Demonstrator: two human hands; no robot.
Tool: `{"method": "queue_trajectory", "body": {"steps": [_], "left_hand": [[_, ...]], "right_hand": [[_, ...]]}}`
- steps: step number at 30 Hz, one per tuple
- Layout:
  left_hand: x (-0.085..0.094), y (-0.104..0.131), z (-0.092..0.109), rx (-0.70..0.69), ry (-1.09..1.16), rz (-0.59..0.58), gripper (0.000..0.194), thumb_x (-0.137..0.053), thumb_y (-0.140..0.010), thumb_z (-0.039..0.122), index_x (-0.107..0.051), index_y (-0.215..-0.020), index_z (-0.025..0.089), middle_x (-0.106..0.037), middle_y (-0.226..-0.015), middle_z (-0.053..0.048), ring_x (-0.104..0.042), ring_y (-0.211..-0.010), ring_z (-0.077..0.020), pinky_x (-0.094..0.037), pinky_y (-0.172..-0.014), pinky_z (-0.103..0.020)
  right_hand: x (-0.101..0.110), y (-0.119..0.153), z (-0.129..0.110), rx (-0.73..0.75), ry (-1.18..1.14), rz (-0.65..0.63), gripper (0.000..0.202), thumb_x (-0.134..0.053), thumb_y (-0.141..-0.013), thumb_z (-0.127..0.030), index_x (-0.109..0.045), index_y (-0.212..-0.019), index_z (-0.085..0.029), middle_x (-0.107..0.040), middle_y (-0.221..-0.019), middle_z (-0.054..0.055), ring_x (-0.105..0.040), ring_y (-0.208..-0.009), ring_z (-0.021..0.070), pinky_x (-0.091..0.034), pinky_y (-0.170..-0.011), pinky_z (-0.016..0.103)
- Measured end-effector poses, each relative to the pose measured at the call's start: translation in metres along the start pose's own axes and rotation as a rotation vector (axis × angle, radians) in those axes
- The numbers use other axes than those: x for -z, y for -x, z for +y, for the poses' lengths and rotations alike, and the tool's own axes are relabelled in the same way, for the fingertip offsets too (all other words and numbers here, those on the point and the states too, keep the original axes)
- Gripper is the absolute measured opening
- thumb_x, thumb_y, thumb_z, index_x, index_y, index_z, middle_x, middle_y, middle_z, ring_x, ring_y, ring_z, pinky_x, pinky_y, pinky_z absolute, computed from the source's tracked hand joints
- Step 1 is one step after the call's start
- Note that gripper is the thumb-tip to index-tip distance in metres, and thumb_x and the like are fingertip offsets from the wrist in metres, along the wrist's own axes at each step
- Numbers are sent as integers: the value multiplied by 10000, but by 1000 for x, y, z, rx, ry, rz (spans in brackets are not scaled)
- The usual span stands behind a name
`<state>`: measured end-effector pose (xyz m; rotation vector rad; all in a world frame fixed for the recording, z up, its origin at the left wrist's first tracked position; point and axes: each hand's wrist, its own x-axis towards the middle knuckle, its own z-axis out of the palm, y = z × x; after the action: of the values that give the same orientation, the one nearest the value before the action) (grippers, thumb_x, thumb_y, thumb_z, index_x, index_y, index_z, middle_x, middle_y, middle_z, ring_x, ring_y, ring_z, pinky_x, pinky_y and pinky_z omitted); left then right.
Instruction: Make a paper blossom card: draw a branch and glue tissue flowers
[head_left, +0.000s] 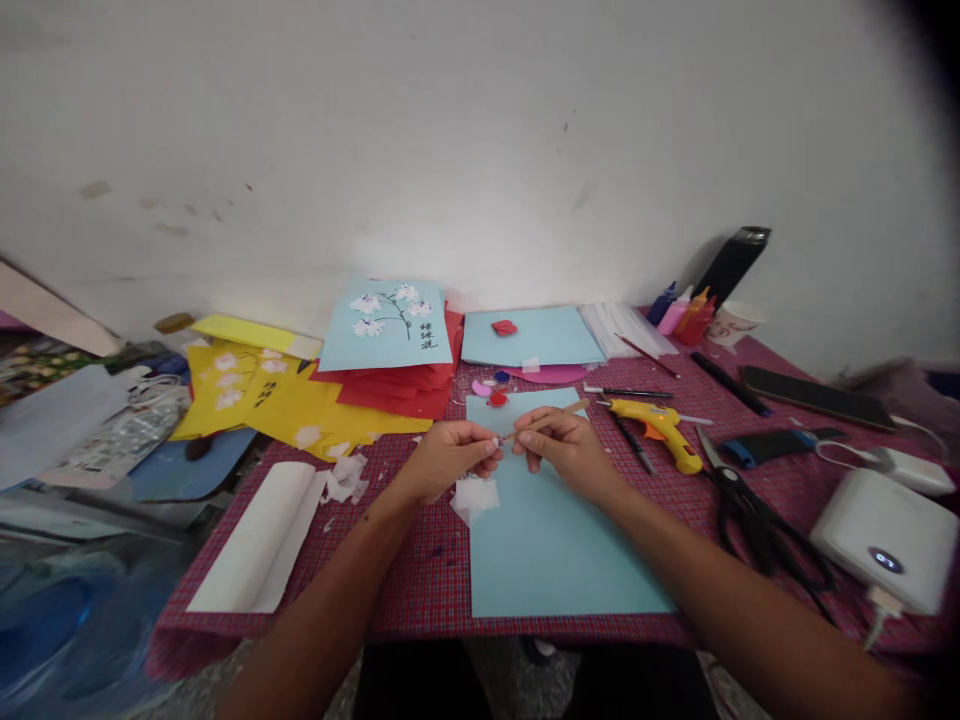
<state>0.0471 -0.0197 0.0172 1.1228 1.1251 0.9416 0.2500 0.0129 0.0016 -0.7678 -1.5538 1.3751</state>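
Note:
Over the upper part of a light blue sheet of paper (555,560), my two hands meet. My right hand (566,450) grips a thin tan stick (574,408), slanted with its lower tip at my left fingertips; whether it is a brush or a pencil I cannot tell. Thumb and fingers of my left hand (457,455) are pinched together at that tip, and a tiny pale bit shows there, too small to name. Below the left hand lie small white tissue paper squares (476,495). Beyond the hands are a red paint lid (497,399) and a dark blue one (502,377).
Left are torn tissue scraps (346,478), a folded white sheet (259,540) and yellow papers (300,410). A flower card (386,325) tops a red paper stack. Right are a yellow glue gun (660,430), black scissors (757,520), a white power bank (885,540) and paint bottles (682,312).

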Motion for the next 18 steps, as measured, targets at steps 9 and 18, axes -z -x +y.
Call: {"method": "queue_trajectory", "body": {"steps": [9,18], "left_hand": [[-1,0,-2,-50,-84,-5,298,-780,-705,358,-710,-868,119,-716,-755,-65,-635,-640,-121,-508,-624,-254],[20,1,7,-139,-439,154,202,-680,-789,333,-713,-887,160,-696,-711,-33,-614,-612,-146,-471,-592,-253]], "right_hand": [[-5,-1,-4,-24,96,33,323,-682,-849,-453,-686,-700,-166,-682,-715,37,-565,-484,102,-441,-488,251],[4,-4,0,-4,9,147,283,-682,-858,-439,-641,-760,-176,-671,-719,15,-553,-488,102,-413,-478,251]]}}
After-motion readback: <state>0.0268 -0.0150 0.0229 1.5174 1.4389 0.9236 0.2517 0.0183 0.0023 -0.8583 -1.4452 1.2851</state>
